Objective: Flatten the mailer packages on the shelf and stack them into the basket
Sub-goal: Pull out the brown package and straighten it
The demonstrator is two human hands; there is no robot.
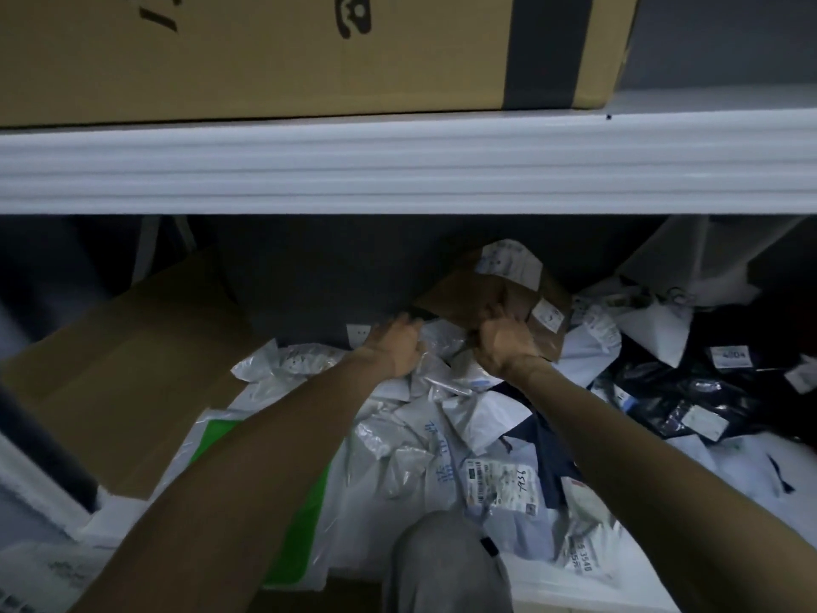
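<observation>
Barely begun, I judge: right hand (504, 342) grip clamped on the far brown paper mailer (468, 294), left hand (395, 349) grip impossible to tell, crumpled white plastic mailers (398, 435) lying unflattened.

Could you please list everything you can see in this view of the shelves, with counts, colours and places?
cardboard box: one, tan with black print, on the upper shelf
shelf edge: one, white, across the middle
brown mailer: one, brown with white labels, back of the lower shelf
white mailers: many, white and grey, crumpled pile on the lower shelf
dark mailers: several, dark with white labels, right
cardboard sheet: one, tan, left
green-and-white bag: one, lower left of the pile
knee: one, grey cloth, bottom centre
left hand: on the white mailers, grip unclear
right hand: grips the brown mailer's lower edge
</observation>
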